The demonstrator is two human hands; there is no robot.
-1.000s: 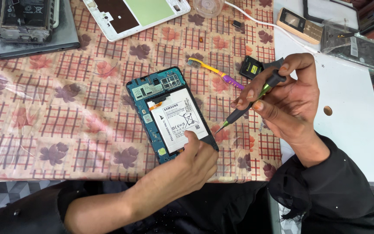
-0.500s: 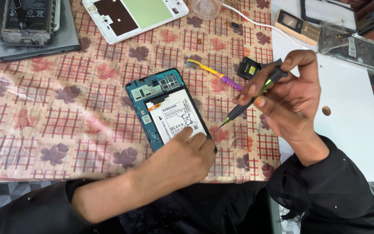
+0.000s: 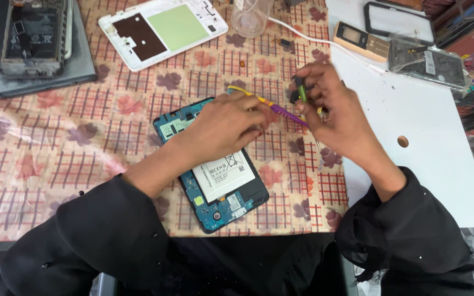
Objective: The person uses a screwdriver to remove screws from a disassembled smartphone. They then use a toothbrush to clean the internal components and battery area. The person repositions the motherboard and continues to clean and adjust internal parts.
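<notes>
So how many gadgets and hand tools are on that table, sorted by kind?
Opened devices: 2, the blue-framed tablet under the left hand and a gutted one top left.
Detached white back covers: 1.
Hand tools: 2, the yellow-and-purple pry tool and a screwdriver in the right hand.
Total: 5.

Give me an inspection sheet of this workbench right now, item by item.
Surface: checked leaf-print cloth; white board at right.
Job's things: opened tablet, battery showing; yellow-purple tool; green-handled screwdriver.
Clutter: white back cover, dismantled phone, clear cup, bagged parts.
Hands: left hand over tablet, at the yellow-purple tool; right hand holds screwdriver.
Cables: white cable.
Surroundings: nothing seen.
</notes>
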